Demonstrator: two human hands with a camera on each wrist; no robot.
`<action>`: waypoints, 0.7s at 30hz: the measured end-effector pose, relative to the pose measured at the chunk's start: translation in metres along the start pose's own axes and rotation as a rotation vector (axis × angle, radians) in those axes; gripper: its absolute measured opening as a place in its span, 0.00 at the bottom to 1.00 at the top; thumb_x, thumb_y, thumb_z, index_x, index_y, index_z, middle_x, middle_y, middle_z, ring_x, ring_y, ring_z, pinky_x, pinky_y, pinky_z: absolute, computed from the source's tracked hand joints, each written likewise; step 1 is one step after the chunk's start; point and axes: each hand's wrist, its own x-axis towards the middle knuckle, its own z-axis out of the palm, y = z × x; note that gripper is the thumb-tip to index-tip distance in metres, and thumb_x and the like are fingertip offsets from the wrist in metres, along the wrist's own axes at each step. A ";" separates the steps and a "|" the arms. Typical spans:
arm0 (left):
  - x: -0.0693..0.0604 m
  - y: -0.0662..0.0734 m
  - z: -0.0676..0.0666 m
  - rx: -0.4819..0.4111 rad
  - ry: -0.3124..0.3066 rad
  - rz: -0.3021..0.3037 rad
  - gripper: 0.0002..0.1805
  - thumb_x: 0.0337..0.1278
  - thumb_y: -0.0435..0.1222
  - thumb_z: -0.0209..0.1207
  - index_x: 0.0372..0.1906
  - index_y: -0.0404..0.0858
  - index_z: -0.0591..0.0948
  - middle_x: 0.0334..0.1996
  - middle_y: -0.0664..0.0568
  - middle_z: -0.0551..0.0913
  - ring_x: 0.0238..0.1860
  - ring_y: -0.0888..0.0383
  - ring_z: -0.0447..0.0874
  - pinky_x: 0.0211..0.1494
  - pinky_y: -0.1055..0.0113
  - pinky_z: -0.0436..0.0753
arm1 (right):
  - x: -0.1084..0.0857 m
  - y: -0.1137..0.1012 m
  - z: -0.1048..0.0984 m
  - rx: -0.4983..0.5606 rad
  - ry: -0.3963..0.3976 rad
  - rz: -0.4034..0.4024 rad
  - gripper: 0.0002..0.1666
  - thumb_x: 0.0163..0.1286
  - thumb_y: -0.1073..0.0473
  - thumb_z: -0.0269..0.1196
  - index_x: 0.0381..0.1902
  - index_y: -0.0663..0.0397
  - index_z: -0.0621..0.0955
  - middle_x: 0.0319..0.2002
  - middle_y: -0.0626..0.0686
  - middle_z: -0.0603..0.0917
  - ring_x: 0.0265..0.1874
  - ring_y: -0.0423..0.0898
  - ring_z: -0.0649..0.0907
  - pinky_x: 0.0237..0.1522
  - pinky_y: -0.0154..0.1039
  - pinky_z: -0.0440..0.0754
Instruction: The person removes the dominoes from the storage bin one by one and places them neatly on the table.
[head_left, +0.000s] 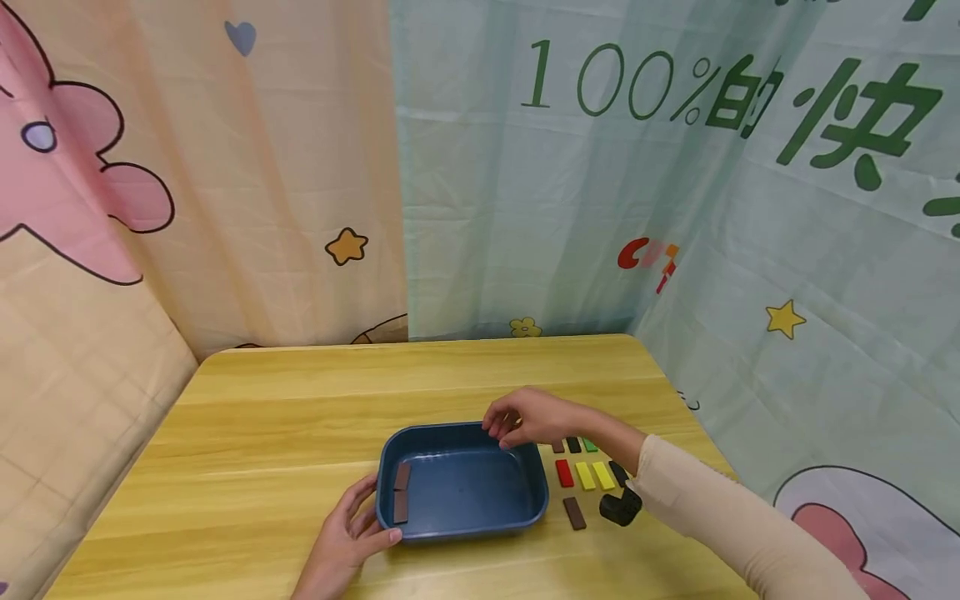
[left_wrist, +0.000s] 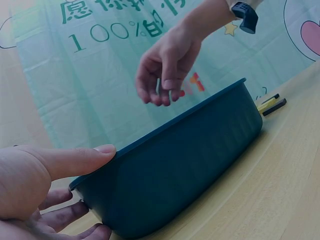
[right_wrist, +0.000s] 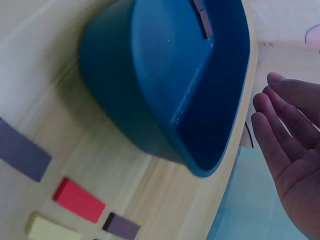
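Observation:
A blue plastic basin (head_left: pixel 465 533) stands on the table, two brown blocks (head_left: pixel 401 492) lying end to end along its left inner side. My left hand (head_left: pixel 347 533) grips its near left corner; in the left wrist view the thumb lies on the rim and the fingers touch the outer wall. Over the far right rim hovers my right hand (head_left: pixel 528 417), fingers loosely bent and nothing between them, as the right wrist view also shows. Right of the basin lie a red block (head_left: pixel 564 473), yellow blocks (head_left: pixel 585 476), a brown block (head_left: pixel 574 513) and a green block (head_left: pixel 589 445).
Dark blocks (head_left: pixel 573 445) also lie in that group, partly under the right forearm. A black wrist device (head_left: pixel 621 507) sits at the right sleeve. Printed curtains (head_left: pixel 480 208) hang behind the wooden table (head_left: pixel 262 433) and along both sides.

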 end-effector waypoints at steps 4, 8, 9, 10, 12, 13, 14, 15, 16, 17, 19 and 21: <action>0.000 0.000 0.000 0.003 -0.002 -0.008 0.48 0.53 0.20 0.71 0.77 0.30 0.60 0.76 0.32 0.60 0.73 0.34 0.65 0.63 0.60 0.81 | 0.021 -0.010 0.001 -0.045 -0.058 -0.028 0.17 0.69 0.69 0.69 0.55 0.57 0.84 0.45 0.47 0.87 0.44 0.36 0.85 0.49 0.31 0.83; 0.001 0.001 0.001 0.002 -0.006 -0.005 0.48 0.53 0.21 0.71 0.77 0.30 0.60 0.76 0.31 0.60 0.73 0.34 0.64 0.62 0.60 0.81 | 0.042 -0.017 0.004 -0.078 -0.104 -0.082 0.18 0.69 0.70 0.69 0.56 0.60 0.84 0.49 0.55 0.87 0.46 0.36 0.85 0.51 0.30 0.82; 0.001 0.001 0.001 -0.002 -0.007 -0.004 0.48 0.53 0.21 0.71 0.77 0.30 0.60 0.76 0.31 0.60 0.73 0.34 0.65 0.61 0.60 0.82 | 0.047 -0.018 0.006 -0.080 -0.116 -0.094 0.18 0.70 0.69 0.69 0.57 0.60 0.84 0.50 0.56 0.87 0.46 0.36 0.85 0.52 0.29 0.82; 0.001 0.001 0.002 -0.010 -0.013 -0.003 0.48 0.54 0.20 0.71 0.77 0.30 0.59 0.76 0.31 0.60 0.73 0.34 0.65 0.61 0.60 0.82 | 0.052 -0.018 0.007 -0.082 -0.128 -0.105 0.19 0.70 0.70 0.69 0.57 0.61 0.84 0.50 0.56 0.87 0.46 0.36 0.85 0.52 0.29 0.82; 0.001 0.000 0.002 -0.028 -0.024 -0.005 0.48 0.54 0.20 0.70 0.77 0.30 0.59 0.76 0.31 0.59 0.73 0.34 0.65 0.61 0.60 0.82 | 0.060 -0.020 0.011 -0.085 -0.155 -0.118 0.19 0.70 0.69 0.69 0.58 0.62 0.83 0.51 0.55 0.87 0.46 0.35 0.85 0.52 0.29 0.81; 0.001 -0.001 0.002 -0.036 -0.025 -0.007 0.47 0.54 0.20 0.70 0.77 0.29 0.59 0.76 0.31 0.59 0.73 0.34 0.65 0.60 0.60 0.82 | 0.064 -0.021 0.014 -0.084 -0.167 -0.126 0.19 0.70 0.69 0.69 0.58 0.62 0.83 0.51 0.55 0.87 0.46 0.35 0.85 0.52 0.29 0.81; 0.000 -0.001 0.002 -0.044 -0.028 -0.005 0.48 0.54 0.20 0.70 0.78 0.29 0.58 0.77 0.31 0.59 0.73 0.34 0.64 0.60 0.60 0.83 | 0.068 -0.022 0.016 -0.083 -0.178 -0.133 0.20 0.70 0.70 0.69 0.58 0.62 0.83 0.51 0.55 0.87 0.46 0.35 0.85 0.52 0.28 0.81; 0.000 -0.002 0.002 -0.048 -0.031 -0.005 0.48 0.54 0.20 0.70 0.78 0.29 0.58 0.77 0.31 0.58 0.73 0.34 0.64 0.60 0.60 0.82 | 0.072 -0.022 0.019 -0.085 -0.189 -0.140 0.20 0.69 0.70 0.69 0.59 0.62 0.83 0.51 0.54 0.87 0.46 0.35 0.85 0.52 0.28 0.81; -0.001 -0.002 0.002 -0.049 -0.032 -0.002 0.47 0.55 0.20 0.70 0.78 0.29 0.58 0.77 0.31 0.58 0.73 0.34 0.64 0.61 0.59 0.82 | 0.075 -0.023 0.021 -0.084 -0.198 -0.146 0.20 0.69 0.70 0.69 0.59 0.63 0.83 0.52 0.55 0.87 0.47 0.35 0.85 0.52 0.28 0.81; -0.001 -0.002 0.002 -0.047 -0.029 0.000 0.47 0.55 0.20 0.70 0.78 0.29 0.58 0.77 0.31 0.58 0.73 0.34 0.64 0.61 0.59 0.82 | 0.078 -0.024 0.024 -0.088 -0.205 -0.154 0.20 0.69 0.70 0.69 0.59 0.63 0.83 0.52 0.55 0.87 0.47 0.35 0.85 0.52 0.28 0.81; -0.001 -0.002 0.002 -0.046 -0.024 0.007 0.47 0.55 0.20 0.70 0.77 0.30 0.59 0.77 0.31 0.59 0.73 0.34 0.63 0.61 0.59 0.82 | 0.085 -0.025 0.029 -0.090 -0.218 -0.169 0.21 0.69 0.70 0.69 0.60 0.63 0.83 0.53 0.56 0.87 0.48 0.36 0.85 0.53 0.29 0.81; -0.001 -0.002 0.002 -0.046 -0.022 0.012 0.47 0.55 0.20 0.70 0.77 0.30 0.59 0.77 0.32 0.58 0.73 0.34 0.63 0.61 0.59 0.82 | 0.091 -0.025 0.035 -0.095 -0.227 -0.178 0.21 0.69 0.70 0.69 0.60 0.62 0.83 0.53 0.56 0.87 0.49 0.37 0.85 0.53 0.29 0.82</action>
